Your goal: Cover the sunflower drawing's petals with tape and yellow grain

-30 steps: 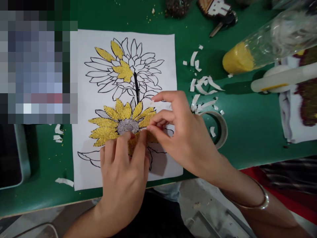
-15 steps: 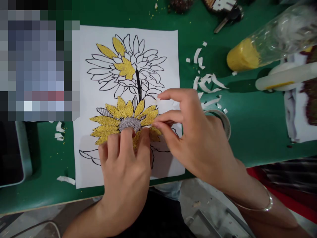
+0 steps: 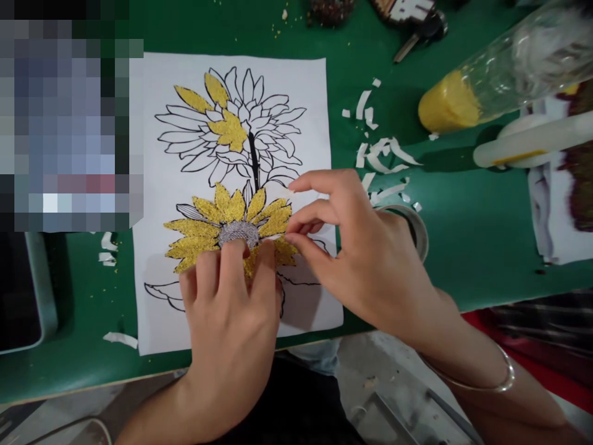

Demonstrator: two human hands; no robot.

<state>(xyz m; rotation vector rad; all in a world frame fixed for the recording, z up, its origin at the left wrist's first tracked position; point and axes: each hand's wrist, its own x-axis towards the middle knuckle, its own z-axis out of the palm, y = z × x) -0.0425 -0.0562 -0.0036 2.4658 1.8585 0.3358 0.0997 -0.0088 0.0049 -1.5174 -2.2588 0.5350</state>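
Note:
A white sheet (image 3: 162, 334) with two outlined flowers lies on the green table. Yellow grains cover petals of the lower flower (image 3: 192, 247), whose centre is grey, and a few petals of the upper flower (image 3: 229, 133). My left hand (image 3: 236, 315) rests palm down on the lower flower, fingers bent and a little apart, with nothing seen in it. Beside its index finger, my right hand (image 3: 356, 247) pinches with thumb and fingertips at a small pale strip over the right-hand petals. Its index finger is stretched out above the sheet.
White paper scraps (image 3: 384, 154) lie right of the sheet, near a tape roll (image 3: 420, 232). Further right are a bottle of yellow grains (image 3: 449, 105) and a whitish tube (image 3: 523, 145). Keys (image 3: 417, 37) lie at the top, a dark tray-like object (image 3: 44, 296) at the left.
The view has shifted slightly, so the sheet and table items appear a little further left. My right hand's middle finger and thumb have moved slightly; my left hand stays on the flower.

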